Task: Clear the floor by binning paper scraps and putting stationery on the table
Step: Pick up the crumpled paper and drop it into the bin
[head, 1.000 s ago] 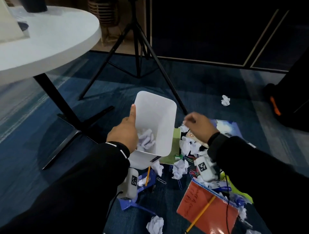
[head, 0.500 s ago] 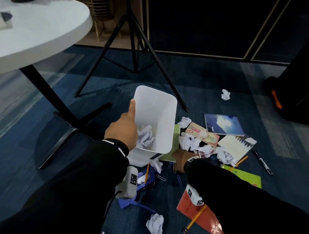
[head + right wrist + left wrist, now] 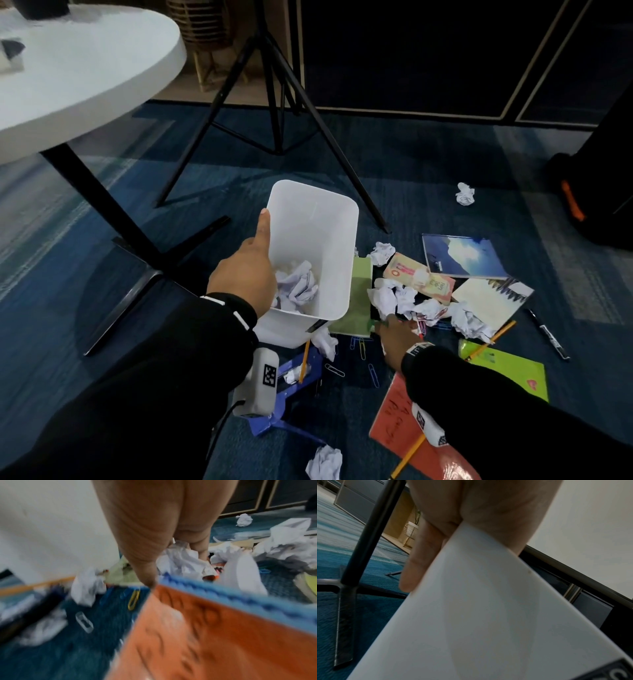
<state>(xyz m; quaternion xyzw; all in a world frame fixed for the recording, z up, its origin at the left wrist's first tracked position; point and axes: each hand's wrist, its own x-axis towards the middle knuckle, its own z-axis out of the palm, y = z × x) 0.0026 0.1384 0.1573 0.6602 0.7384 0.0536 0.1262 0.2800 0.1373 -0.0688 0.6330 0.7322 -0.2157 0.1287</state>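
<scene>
A white plastic bin sits tilted at the heap's ten o'clock, crumpled paper inside. More white paper scraps lie bunched at the centre of the blue floor, one stray ball at one o'clock. Notebooks spread toward three, an orange notebook with a pencil at six, and paper clips lie scattered between.

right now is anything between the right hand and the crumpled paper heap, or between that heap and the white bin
Nothing visible blocks either. The right hand already reaches the crumpled white paper heap, and the open white plastic bin, held by the left hand, sits just beside it.
</scene>
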